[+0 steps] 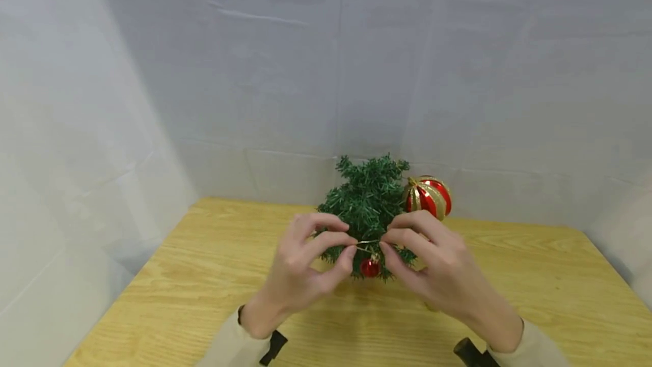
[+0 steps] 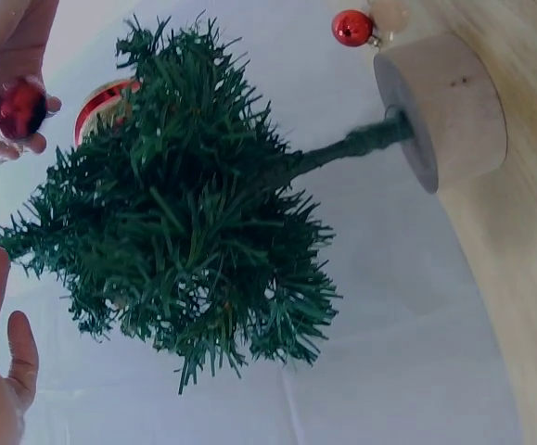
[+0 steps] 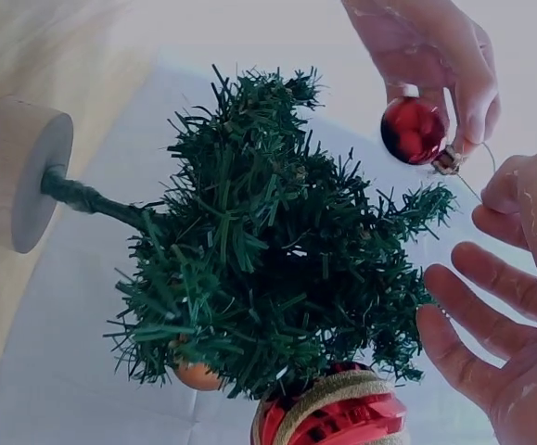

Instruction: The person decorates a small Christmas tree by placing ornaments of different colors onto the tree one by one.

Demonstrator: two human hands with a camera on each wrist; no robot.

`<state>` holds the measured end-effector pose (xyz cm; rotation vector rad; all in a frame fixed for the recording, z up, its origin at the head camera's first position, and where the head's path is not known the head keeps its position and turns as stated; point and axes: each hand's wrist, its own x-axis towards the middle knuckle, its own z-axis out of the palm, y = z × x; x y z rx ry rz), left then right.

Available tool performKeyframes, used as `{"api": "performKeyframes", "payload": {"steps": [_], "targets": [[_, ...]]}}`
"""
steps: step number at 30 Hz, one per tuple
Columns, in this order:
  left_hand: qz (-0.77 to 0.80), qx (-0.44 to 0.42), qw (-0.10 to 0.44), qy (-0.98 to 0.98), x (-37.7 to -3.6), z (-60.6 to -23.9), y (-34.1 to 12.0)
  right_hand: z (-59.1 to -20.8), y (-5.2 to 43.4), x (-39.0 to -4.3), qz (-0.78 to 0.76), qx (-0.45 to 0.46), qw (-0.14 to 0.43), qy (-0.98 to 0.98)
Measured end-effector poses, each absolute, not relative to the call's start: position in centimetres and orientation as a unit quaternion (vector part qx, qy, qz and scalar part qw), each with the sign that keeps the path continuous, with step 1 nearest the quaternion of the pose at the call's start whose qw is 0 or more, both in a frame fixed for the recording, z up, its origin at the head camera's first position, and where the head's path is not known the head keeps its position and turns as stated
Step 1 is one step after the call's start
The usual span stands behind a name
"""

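Note:
A thin gold string loop [image 1: 368, 242] is stretched between my two hands, in front of a small green artificial Christmas tree [image 1: 367, 200]. My left hand [image 1: 305, 259] pinches one side of the loop between thumb and finger. The other side is pinched by my right hand [image 1: 433, 259]. A small shiny red bauble [image 3: 414, 130] with a gold cap hangs from the string. Against the tree's right side is a large red and gold striped bauble [image 1: 430, 196]. The tree's round wooden base [image 2: 444, 111] appears in both wrist views.
Another small red bauble [image 2: 352, 28] lies near the base in the left wrist view. An orange-gold bauble [image 3: 197, 373] shows partly behind the branches. The wooden table [image 1: 214, 259] ends at the back against a pale sheet [image 1: 285, 84].

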<state>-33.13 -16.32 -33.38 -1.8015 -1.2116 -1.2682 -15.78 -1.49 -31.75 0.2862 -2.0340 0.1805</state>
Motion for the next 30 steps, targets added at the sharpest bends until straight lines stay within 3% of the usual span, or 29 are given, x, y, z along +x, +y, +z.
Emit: {"api": "performKeyframes", "payload": {"steps": [20,30], "targets": [[-0.494,-0.632,0.367,-0.471,-35.0,-31.9,-16.0,-30.3,-2.1,-18.5,0.054,0.057,0.501,-0.862],[-0.489,-0.608,0.333,-0.53,-35.1,-31.4,-15.9,-29.8,-2.4,-19.4,0.026,0.028,0.508,-0.86]]}}
